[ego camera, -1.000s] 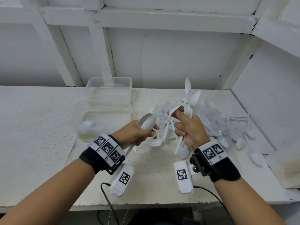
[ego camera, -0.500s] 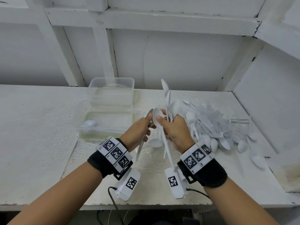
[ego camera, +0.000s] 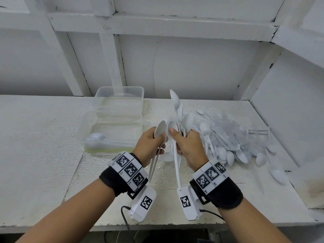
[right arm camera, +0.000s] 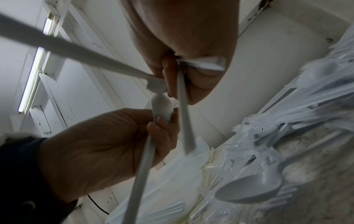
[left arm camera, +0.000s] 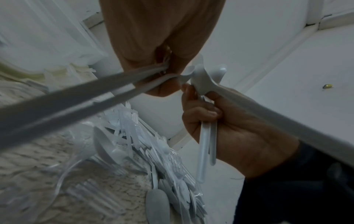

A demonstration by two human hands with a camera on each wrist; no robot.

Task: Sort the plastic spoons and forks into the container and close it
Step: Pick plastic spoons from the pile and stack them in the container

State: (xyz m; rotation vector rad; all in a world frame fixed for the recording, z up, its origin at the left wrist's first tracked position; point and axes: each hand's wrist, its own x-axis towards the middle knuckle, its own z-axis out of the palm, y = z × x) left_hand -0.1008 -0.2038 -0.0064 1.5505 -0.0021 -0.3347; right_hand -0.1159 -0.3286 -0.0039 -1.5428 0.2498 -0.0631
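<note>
Both hands meet above the table's middle. My left hand [ego camera: 154, 139] grips white plastic spoons [ego camera: 160, 128], bowls up and handles hanging down. My right hand [ego camera: 184, 139] grips a bunch of white spoons [ego camera: 175, 100]; one long handle [ego camera: 177, 169] drops toward the wrist camera. The wrist views show fingers curled round the handles [left arm camera: 205, 136] [right arm camera: 145, 151]. A clear plastic container [ego camera: 115, 127] stands at back left with some white cutlery [ego camera: 95, 137] lying in it. A big pile of white spoons and forks [ego camera: 233, 137] lies to the right of my hands.
The white tabletop [ego camera: 35, 146] runs to a white wall behind and a side wall [ego camera: 289, 102] on the right. A loose spoon [ego camera: 278, 176] lies near the right front. A black cable [ego camera: 126, 220] hangs over the front edge.
The hands have come together and shifted left, away from the pile. The right hand's bunch now stands upright beside the left hand's spoons.
</note>
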